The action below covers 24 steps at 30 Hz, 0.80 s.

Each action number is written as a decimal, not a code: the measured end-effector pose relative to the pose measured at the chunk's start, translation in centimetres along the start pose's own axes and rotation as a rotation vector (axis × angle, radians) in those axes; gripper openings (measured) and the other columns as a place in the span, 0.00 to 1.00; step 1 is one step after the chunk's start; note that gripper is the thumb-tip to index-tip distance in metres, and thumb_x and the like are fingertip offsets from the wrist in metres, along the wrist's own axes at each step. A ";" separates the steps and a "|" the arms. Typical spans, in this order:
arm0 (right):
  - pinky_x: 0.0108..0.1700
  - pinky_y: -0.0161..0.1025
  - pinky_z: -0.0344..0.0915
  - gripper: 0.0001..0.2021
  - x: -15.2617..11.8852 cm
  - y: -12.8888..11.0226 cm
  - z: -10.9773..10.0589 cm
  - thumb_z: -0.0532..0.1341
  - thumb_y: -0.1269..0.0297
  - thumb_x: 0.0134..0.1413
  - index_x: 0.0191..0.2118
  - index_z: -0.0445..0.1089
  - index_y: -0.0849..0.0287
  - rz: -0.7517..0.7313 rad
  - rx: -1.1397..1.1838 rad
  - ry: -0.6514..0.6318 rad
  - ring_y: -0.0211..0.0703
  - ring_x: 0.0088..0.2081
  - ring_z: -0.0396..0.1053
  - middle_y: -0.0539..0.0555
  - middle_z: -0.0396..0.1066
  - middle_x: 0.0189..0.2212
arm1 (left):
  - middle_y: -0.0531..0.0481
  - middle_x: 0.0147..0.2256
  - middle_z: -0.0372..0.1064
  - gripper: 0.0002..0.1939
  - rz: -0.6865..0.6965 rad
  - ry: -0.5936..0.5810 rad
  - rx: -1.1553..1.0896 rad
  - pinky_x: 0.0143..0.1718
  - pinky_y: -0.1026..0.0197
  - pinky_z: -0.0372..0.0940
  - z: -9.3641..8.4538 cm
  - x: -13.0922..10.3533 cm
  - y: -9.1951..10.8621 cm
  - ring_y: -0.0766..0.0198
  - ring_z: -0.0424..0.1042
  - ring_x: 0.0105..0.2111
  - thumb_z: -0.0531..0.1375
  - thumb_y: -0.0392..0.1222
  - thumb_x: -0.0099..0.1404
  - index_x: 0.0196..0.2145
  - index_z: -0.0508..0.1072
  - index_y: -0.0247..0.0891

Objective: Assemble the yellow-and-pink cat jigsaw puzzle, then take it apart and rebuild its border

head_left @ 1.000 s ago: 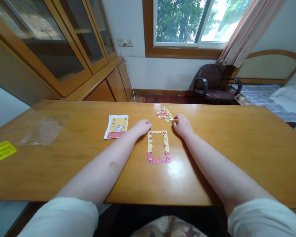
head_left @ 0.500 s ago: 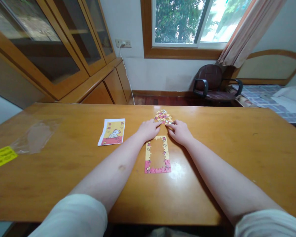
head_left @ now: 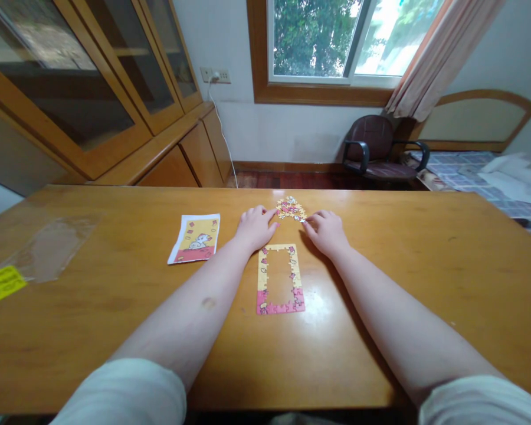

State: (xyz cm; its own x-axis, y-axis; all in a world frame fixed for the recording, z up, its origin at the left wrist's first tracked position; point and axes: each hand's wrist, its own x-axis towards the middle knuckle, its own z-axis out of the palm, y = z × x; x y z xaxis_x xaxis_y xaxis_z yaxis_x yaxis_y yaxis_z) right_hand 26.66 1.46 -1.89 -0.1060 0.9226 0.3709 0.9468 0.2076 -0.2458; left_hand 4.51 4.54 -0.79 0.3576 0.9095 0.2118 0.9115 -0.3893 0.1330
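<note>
My left hand (head_left: 255,229) rests at the left side of a small pile of loose puzzle pieces (head_left: 291,208), thumb and index finger apart. By its thumb tip lies a small pink puzzle piece (head_left: 278,224). On the pile's right side, my right hand (head_left: 325,231) has its thumb and index finger close together at a pale puzzle piece (head_left: 303,221) on the near edge. Nearer to me lies a joined puzzle border (head_left: 281,308), yellow above and pink below, with bare wood inside it. Neither hand touches this frame.
Left of my left hand lies a printed picture (head_left: 195,239) of a white animal on yellow and pink. Farther left is a clear plastic bag (head_left: 55,248) with a yellow label (head_left: 2,286). Beyond the wooden table (head_left: 402,283) stand a cabinet (head_left: 159,144) and an armchair (head_left: 376,147).
My left hand has drawn left, away from the near edge of the pile, and its thumb and index finger have spread. My right thumb and index finger have come closer together. The view has shifted slightly.
</note>
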 end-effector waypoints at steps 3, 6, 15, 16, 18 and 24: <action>0.49 0.46 0.56 0.14 -0.1 -0.4 0.6 0.55 0.57 0.59 0.44 0.74 0.57 -0.041 0.036 -0.015 0.51 0.45 0.64 0.59 0.72 0.43 | 0.43 0.47 0.66 0.23 -0.031 -0.023 0.012 0.47 0.48 0.59 0.4 0.0 0.0 0.50 0.64 0.46 0.51 0.54 0.66 0.56 0.67 0.49; 0.49 0.47 0.56 0.14 -0.3 -0.3 0.7 0.56 0.59 0.58 0.45 0.73 0.58 -0.031 0.052 -0.029 0.52 0.46 0.64 0.59 0.72 0.44 | 0.44 0.44 0.68 0.18 -0.068 -0.012 -0.022 0.46 0.50 0.59 0.2 0.1 -0.3 0.51 0.64 0.45 0.50 0.50 0.66 0.48 0.74 0.47; 0.57 0.55 0.52 0.23 0.4 -0.5 -1.6 0.52 0.53 0.62 0.59 0.64 0.52 -0.081 -0.066 -0.115 0.58 0.58 0.57 0.59 0.61 0.60 | 0.49 0.42 0.74 0.14 0.249 -0.029 -0.152 0.50 0.53 0.59 -0.5 -0.1 0.2 0.56 0.67 0.45 0.52 0.42 0.63 0.41 0.76 0.43; 0.58 0.58 0.49 0.24 0.5 -0.6 -1.5 0.52 0.50 0.61 0.60 0.62 0.50 -0.069 -0.111 -0.152 0.61 0.61 0.53 0.59 0.57 0.63 | 0.49 0.41 0.74 0.14 0.273 -0.041 -0.146 0.50 0.52 0.59 -0.6 -0.1 0.3 0.56 0.68 0.44 0.52 0.41 0.63 0.39 0.77 0.43; 0.60 0.62 0.44 0.25 0.5 -0.6 -1.1 0.53 0.46 0.60 0.61 0.62 0.45 -0.057 -0.159 -0.225 0.65 0.64 0.47 0.57 0.50 0.66 | 0.48 0.37 0.75 0.13 0.276 -0.055 -0.126 0.48 0.52 0.60 -0.7 -0.1 0.4 0.56 0.69 0.41 0.52 0.41 0.63 0.36 0.77 0.41; 0.62 0.62 0.40 0.21 -0.3 0.7 -0.8 0.52 0.44 0.59 0.53 0.70 0.41 -0.108 -0.104 -0.268 0.61 0.64 0.46 0.53 0.55 0.64 | 0.45 0.39 0.73 0.14 0.160 -0.032 -0.108 0.47 0.52 0.61 -0.5 0.0 0.2 0.56 0.68 0.41 0.51 0.44 0.65 0.37 0.76 0.40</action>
State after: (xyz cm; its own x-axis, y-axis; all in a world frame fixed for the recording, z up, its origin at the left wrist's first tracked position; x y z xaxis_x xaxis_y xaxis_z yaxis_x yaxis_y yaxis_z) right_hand 27.57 1.08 -1.49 -0.2716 0.9527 0.1367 0.9501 0.2881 -0.1199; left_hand 4.60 4.38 -0.31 0.5038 0.8383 0.2083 0.8159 -0.5410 0.2039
